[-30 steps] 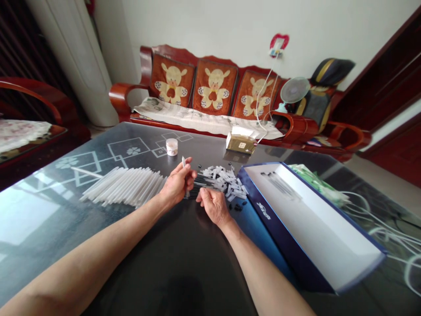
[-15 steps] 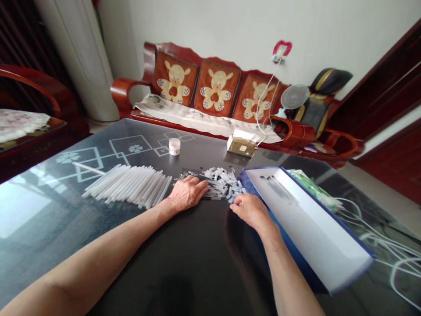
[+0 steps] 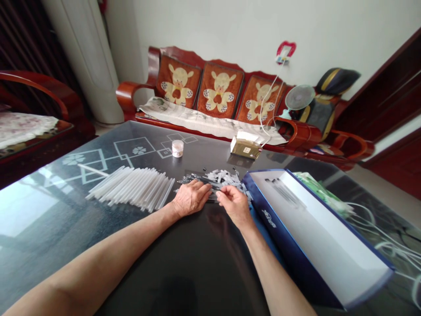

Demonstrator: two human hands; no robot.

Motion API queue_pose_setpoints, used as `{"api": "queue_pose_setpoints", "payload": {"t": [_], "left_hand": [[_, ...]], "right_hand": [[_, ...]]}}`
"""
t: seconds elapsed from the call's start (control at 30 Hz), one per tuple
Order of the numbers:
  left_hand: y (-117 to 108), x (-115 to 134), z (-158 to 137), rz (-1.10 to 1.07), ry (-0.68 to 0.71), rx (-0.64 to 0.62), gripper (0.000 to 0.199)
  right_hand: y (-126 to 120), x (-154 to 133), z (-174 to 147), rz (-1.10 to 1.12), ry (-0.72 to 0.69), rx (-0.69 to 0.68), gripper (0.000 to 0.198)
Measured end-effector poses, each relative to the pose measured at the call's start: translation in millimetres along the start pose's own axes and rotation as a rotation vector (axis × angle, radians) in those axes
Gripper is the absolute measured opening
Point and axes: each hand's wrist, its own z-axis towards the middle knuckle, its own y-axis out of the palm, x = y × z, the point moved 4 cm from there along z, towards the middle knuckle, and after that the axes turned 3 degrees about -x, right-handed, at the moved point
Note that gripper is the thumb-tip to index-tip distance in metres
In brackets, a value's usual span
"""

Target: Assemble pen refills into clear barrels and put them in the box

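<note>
– left hand [image 3: 192,198]?
– palm down, fingers loosely curled over the dark rods [image 3: 190,177].
– right hand [image 3: 234,205]?
– thumb and fingertips close together at the rods' right end (whether either hand grips one, i can't tell).
– around them?
– white pieces [image 3: 224,177] just beyond the right hand, pale tubes [image 3: 131,188] left of both, open blue box [image 3: 287,245] right.

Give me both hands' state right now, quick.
Left hand: palm down at the dark rods; grip cannot be told.
Right hand: nearly closed in a pinch; anything held cannot be told.
</note>
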Motion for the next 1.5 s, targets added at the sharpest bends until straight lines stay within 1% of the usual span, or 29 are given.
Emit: {"api": "queue_pose_setpoints", "payload": {"t": [0.07, 0.13, 0.27, 0.37, 0.43, 0.6, 0.7, 0.87, 1.03, 1.2, 1.33, 1.5], "left_hand": [[0, -1, -1, 0.003, -0.005, 0.013, 0.032], [1, -1, -1, 0.005, -0.006, 0.013, 0.032], [2, -1, -2, -0.002, -0.013, 0.003, 0.032], [2, -2, -2, -0.008, -0.023, -0.005, 0.032], [2, -2, -2, -0.014, -0.031, -0.01, 0.032], [2, -1, -2, -0.03, -0.02, -0.018, 0.032], [2, 0, -3, -0.029, -0.013, -0.014, 0.031], [4, 1, -4, -0.021, 0.003, -0.006, 0.03], [5, 2, -4, -0.022, 0.007, -0.026, 0.031], [4, 4, -3, -0.008, 0.007, -0.078, 0.031], [2, 4, -2, -0.028, 0.016, -0.088, 0.031], [0, 2, 1, -0.056, -0.006, -0.107, 0.027]], "right_hand": [[11, 9, -2, 0.083, -0.011, 0.026, 0.026], [17, 14, -5, 0.085, -0.049, 0.043, 0.024], [19, 15, -10, 0.023, -0.139, 0.075, 0.019], [19, 16, -11, 0.024, -0.168, 0.092, 0.018], [19, 19, -10, 0.068, -0.144, 0.089, 0.021], [19, 29, -6, 0.246, -0.009, 0.066, 0.025], [16, 32, -3, 0.276, 0.028, 0.063, 0.027], [12, 32, -2, 0.246, 0.053, 0.124, 0.03], [14, 28, -3, 0.271, 0.073, 0.086, 0.029], [18, 25, -3, 0.258, 0.063, 0.035, 0.027], [19, 26, -4, 0.247, 0.059, 0.032, 0.027], [17, 25, -4, 0.228, 0.036, 0.035, 0.028]]}}
